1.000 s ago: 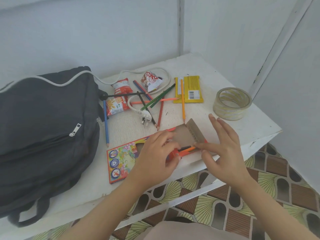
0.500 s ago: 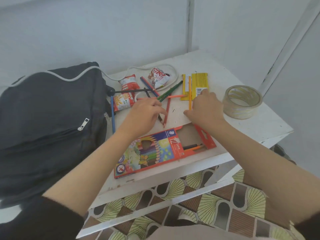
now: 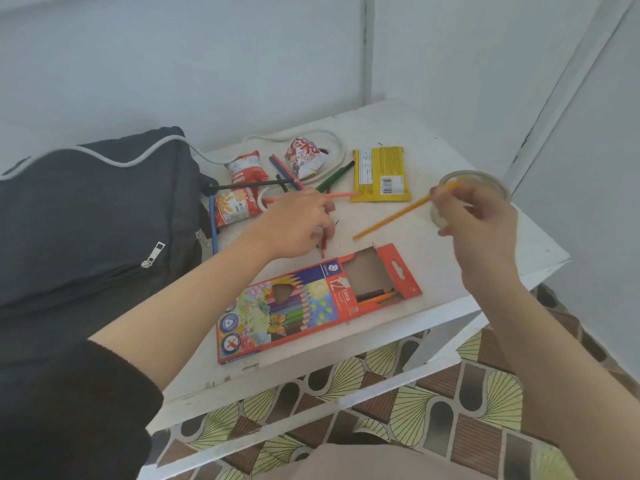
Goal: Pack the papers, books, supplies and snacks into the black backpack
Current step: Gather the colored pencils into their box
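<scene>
The black backpack (image 3: pixel 86 216) lies zipped at the table's left. A red coloured-pencil box (image 3: pixel 304 306) lies open near the front edge, a few pencils inside. My right hand (image 3: pixel 474 216) pinches an orange pencil (image 3: pixel 391 218) and holds it lifted above the table. My left hand (image 3: pixel 298 223) is curled over a red pencil (image 3: pixel 323 245) lying on the table. Several loose pencils (image 3: pixel 332 180) are scattered behind it, beside two red snack bags (image 3: pixel 239 199) (image 3: pixel 304 157) and a yellow snack pack (image 3: pixel 379 173).
A roll of clear tape (image 3: pixel 485 178) sits at the right, partly behind my right hand. A white cable (image 3: pixel 332 143) loops at the back of the white table (image 3: pixel 485 265). White walls close the back and right. Patterned floor shows below.
Both hands left the pencil box and reached to the loose pencils. My right hand picked up the orange pencil and lifted it to the right; my left hand closed over the red pencil.
</scene>
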`<control>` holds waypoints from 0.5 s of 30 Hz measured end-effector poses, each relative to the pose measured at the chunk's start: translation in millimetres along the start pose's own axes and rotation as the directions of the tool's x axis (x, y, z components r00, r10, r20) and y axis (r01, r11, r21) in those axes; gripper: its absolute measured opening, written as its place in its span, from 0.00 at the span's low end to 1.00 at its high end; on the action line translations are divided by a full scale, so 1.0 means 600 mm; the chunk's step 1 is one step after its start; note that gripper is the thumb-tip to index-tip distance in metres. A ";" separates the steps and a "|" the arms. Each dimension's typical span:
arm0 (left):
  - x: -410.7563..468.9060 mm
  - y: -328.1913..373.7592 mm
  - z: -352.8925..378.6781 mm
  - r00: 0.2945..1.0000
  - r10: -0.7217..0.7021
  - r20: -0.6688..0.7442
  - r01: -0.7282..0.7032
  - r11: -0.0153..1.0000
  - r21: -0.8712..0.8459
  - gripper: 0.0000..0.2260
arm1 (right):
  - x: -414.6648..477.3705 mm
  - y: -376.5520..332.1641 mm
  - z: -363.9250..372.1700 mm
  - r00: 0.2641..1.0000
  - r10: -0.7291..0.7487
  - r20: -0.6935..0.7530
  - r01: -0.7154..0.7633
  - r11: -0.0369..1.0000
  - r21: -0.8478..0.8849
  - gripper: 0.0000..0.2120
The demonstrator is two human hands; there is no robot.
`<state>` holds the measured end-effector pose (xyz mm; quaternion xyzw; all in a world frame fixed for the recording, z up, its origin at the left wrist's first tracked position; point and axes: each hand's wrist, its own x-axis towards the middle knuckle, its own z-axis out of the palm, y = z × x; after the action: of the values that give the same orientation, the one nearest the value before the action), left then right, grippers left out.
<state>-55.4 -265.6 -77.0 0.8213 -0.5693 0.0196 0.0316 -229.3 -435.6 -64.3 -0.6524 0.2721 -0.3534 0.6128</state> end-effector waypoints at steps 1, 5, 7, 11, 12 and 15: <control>0.003 0.003 -0.004 1.000 0.004 0.007 -0.004 1.000 0.007 0.09 | -0.008 -0.001 -0.008 0.999 0.012 -0.049 -0.009 0.998 0.068 0.05; 0.015 0.006 -0.011 0.999 0.008 0.051 -0.012 0.998 0.065 0.09 | -0.033 -0.007 -0.030 0.991 0.054 -0.119 -0.025 0.973 0.230 0.07; 0.018 0.002 -0.009 0.998 0.034 0.057 -0.039 0.995 0.094 0.08 | -0.047 -0.010 -0.033 0.996 0.022 -0.090 -0.003 0.979 0.206 0.07; 0.016 -0.002 0.001 0.982 0.189 -0.025 -0.185 0.976 0.111 0.05 | -0.076 -0.004 -0.029 0.983 -0.185 -0.018 0.183 0.982 -0.049 0.06; 0.016 -0.004 0.004 0.976 0.212 -0.039 -0.206 0.971 0.124 0.06 | -0.080 -0.001 -0.028 0.972 -0.233 -0.004 0.231 0.966 -0.119 0.07; 0.017 -0.002 0.007 0.969 0.241 -0.060 -0.231 0.963 0.140 0.13 | -0.084 0.010 -0.025 0.960 -0.279 0.010 0.272 0.926 -0.262 0.10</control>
<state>-51.0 -274.8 -80.5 0.7467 -0.6587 0.0923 -0.0036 -270.8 -405.6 -76.5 -0.7540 0.2302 -0.4058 0.4623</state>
